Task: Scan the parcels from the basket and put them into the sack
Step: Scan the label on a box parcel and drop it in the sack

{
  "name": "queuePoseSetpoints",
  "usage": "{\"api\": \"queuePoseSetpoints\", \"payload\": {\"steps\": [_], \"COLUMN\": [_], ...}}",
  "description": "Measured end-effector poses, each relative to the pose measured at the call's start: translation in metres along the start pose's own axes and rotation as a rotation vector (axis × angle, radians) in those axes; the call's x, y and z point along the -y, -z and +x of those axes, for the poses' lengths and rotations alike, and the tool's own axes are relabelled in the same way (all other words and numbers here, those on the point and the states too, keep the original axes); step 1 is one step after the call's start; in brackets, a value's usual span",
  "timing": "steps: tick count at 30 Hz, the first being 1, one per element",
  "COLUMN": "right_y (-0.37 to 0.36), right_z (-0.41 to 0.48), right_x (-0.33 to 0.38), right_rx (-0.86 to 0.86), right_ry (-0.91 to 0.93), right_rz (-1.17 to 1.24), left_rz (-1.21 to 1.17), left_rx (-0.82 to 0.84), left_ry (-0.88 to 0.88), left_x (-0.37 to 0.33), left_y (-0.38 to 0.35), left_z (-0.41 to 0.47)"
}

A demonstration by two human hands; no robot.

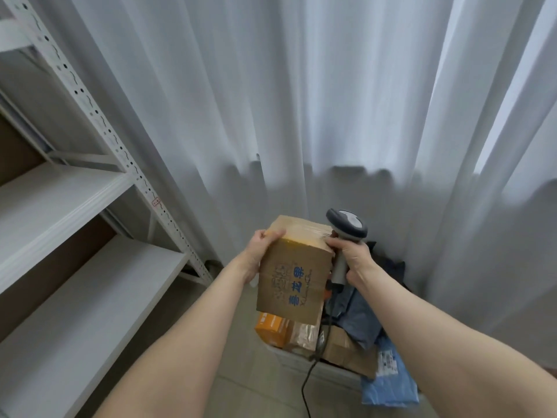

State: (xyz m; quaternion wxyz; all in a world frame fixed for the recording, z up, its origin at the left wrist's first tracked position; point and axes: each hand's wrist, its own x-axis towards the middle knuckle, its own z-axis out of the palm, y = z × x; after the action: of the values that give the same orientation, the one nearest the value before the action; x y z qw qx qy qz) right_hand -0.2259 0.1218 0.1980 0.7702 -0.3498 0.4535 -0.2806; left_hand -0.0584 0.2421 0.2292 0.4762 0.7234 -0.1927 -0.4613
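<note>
- The box (pixel 294 282) is up in the air between both hands, above the basket (pixel 325 372), with its printed brown face turned toward the camera and its taped top tilted away.
- The left hand (pixel 256 254) grips the box's upper left corner, fingers (pixel 275 234) curled over the taped top edge and the thumb hidden behind the side.
- The right hand (pixel 352 257) is wrapped around the scanner (pixel 346 233) handle, fingers closed on it; its knuckles touch the box's upper right corner, so it seems to steady the box too.
- The scanner head sits just above and beyond the right fingers, by the box's far top edge; its cord (pixel 310 375) hangs down past the basket.
- No label shows on the faces in view, so I judge this parcel is being turned to find its barcode; whether it is scanned yet cannot be told.
- Below the hands the basket holds more parcels: an orange box (pixel 271 328), a brown one (pixel 346 351), grey bags (pixel 358 315) and a blue bag (pixel 388 378) draped over the rim.
- No sack is in view, so how many parcels are already done cannot be told; much is plainly left.
- A shelf (pixel 75 267) stands well left of the left fingers, a curtain (pixel 301 101) beyond both hands.
</note>
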Motion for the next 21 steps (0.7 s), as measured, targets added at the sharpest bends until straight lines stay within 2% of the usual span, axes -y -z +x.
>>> {"api": "queuePoseSetpoints", "payload": {"steps": [4, 8, 12, 16, 21], "right_y": [-0.008, -0.012, -0.015, -0.015, -0.015], "right_z": [-0.008, -0.009, -0.009, -0.011, -0.012], "right_x": [-0.007, 0.0, -0.001, -0.005, -0.012], "right_rx": [-0.033, 0.01, -0.057, 0.004, 0.023], "right_ry": [-0.05, -0.113, -0.126, -0.226, -0.207], "right_rz": [0.087, 0.156, 0.144, 0.09, 0.003], "left_rz": [-0.202, -0.278, -0.291, -0.292, -0.323], "left_rx": [-0.203, -0.206, -0.171, -0.273, -0.297], "left_ry": [0.049, 0.041, 0.013, 0.043, 0.079], "left_x": [-0.004, -0.001, -0.012, -0.011, -0.002], "left_y": [0.012, 0.021, 0.019, 0.017, 0.016], "left_z": [0.013, 0.01, 0.006, 0.011, 0.005]}}
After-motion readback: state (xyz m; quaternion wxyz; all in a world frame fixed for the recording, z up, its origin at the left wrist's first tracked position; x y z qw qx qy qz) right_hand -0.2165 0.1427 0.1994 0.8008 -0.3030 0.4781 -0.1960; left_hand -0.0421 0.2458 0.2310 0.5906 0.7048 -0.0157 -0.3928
